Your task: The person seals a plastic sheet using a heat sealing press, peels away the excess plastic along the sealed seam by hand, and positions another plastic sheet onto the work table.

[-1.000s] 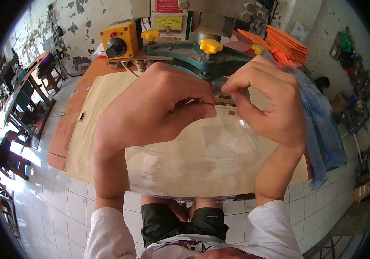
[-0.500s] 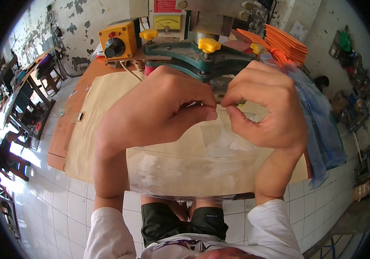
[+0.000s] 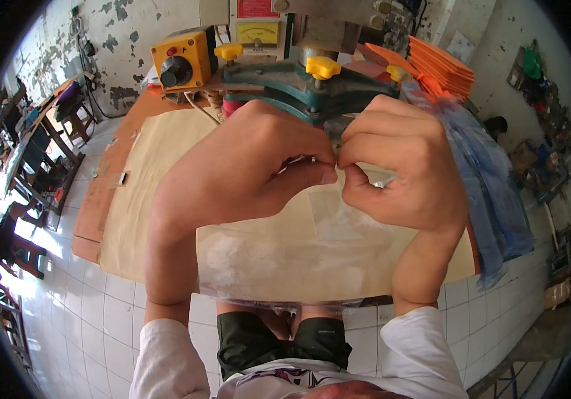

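above the clear plastic sheet (image 3: 232, 263) on the near side of the table (image 3: 92, 229), thumb and forefinger are brought together on the left hand (image 3: 239, 169) and right hand (image 3: 405, 169); anything pinched cannot be discerned.

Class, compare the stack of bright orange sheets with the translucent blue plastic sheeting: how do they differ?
The stack of bright orange sheets is vivid and looks opaque; the translucent blue plastic sheeting is see-through.
The orange stack is layered fairly evenly, while the blue sheeting lies crumpled.
The blue sheeting spreads over a larger area than the orange stack.
Both are on the person's right.
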Demonstrator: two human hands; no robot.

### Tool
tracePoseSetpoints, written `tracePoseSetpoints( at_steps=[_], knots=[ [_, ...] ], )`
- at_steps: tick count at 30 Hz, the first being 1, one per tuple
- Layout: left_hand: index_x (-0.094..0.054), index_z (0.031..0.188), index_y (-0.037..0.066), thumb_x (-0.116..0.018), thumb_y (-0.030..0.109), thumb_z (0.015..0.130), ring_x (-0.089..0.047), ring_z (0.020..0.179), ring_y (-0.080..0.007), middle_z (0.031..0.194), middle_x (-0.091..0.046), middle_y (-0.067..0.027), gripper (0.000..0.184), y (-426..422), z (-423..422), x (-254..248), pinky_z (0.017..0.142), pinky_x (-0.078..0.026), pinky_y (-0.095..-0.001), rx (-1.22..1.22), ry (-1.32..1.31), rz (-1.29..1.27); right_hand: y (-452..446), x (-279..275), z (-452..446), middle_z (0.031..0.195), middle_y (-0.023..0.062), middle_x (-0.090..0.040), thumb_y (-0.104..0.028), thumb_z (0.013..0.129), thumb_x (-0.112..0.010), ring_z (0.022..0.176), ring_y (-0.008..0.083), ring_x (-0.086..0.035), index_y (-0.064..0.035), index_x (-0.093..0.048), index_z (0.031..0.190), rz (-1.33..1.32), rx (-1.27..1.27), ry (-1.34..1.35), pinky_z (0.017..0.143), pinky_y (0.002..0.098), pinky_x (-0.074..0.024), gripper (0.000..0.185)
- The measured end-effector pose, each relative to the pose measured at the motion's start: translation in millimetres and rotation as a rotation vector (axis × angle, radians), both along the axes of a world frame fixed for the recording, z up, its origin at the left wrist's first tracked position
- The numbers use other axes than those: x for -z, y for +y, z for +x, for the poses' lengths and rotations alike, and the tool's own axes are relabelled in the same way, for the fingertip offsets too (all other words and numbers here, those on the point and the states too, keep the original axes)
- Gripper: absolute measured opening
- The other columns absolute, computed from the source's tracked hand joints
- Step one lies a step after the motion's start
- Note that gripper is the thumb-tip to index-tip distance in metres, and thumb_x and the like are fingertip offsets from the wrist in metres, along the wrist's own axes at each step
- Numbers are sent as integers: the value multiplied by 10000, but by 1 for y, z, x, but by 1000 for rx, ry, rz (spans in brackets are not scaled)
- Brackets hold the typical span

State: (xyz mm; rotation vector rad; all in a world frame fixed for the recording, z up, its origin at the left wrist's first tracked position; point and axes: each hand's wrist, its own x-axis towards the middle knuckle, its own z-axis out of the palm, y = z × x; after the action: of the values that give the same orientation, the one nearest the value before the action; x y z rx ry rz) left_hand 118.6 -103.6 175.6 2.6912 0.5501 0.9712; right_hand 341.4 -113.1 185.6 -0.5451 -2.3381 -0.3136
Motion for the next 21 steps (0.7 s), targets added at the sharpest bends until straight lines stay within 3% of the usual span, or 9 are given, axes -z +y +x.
tracePoseSetpoints(
  at_steps=[3, 7, 9, 13, 19, 21],
  knots=[
    [-708, 876, 23, -735, 63, 856, -618, 609, -228, 769, -672, -93, 53, 3, 0, 5, 531, -458, -315, 17, -50, 26, 3, 3, -5, 662, 63, -571, -29, 597, -692, 656, 269, -575, -56, -608, 651, 40, -26, 65, 594, 389, -486, 103],
    [-729, 844, 23, -761, 69, 833, -612, 584, -222, 718, -664, -98, 57, 4, -1, 2, 524, -446, -306, 43, -97, 87, 1, 2, -4, 650, 63, -559, -35, 592, -692, 651, 271, -567, -53, -590, 640, 82, 0, 114, 578, 382, -471, 114],
    [-733, 837, 20, -765, 67, 828, -604, 567, -212, 702, -662, -98, 57, -8, -6, -8, 520, -441, -303, -12, -52, 46, 0, -4, 4, 684, 67, -609, 64, 523, -649, 652, 259, -570, -19, -608, 679, 63, 87, 78, 602, 319, -456, 181],
    [-736, 834, 11, -774, 70, 822, -579, 523, -186, 683, -667, -93, 71, -7, -8, -9, 507, -424, -297, -38, -88, 17, 4, -7, 9, 695, 74, -608, 64, 541, -642, 619, 239, -560, -16, -604, 695, 58, 16, 176, 608, 306, -452, 178],
    [-727, 826, 0, -779, 71, 820, -602, 550, -195, 699, -684, -97, 89, -4, -10, -7, 527, -440, -313, -63, -117, 19, -1, -11, 15, 706, 80, -595, -2, 659, -623, 622, 163, -555, 5, -580, 710, -91, -14, 279, 607, 263, -431, 67],
    [-724, 820, -2, -780, 69, 819, -607, 558, -204, 699, -685, -99, 91, -4, -10, -7, 535, -444, -318, -60, -106, 34, 5, -9, 19, 652, 67, -554, -15, 703, -658, 543, 162, -494, -12, -601, 707, -104, -126, 321, 513, 285, -393, 57]
  ],
)
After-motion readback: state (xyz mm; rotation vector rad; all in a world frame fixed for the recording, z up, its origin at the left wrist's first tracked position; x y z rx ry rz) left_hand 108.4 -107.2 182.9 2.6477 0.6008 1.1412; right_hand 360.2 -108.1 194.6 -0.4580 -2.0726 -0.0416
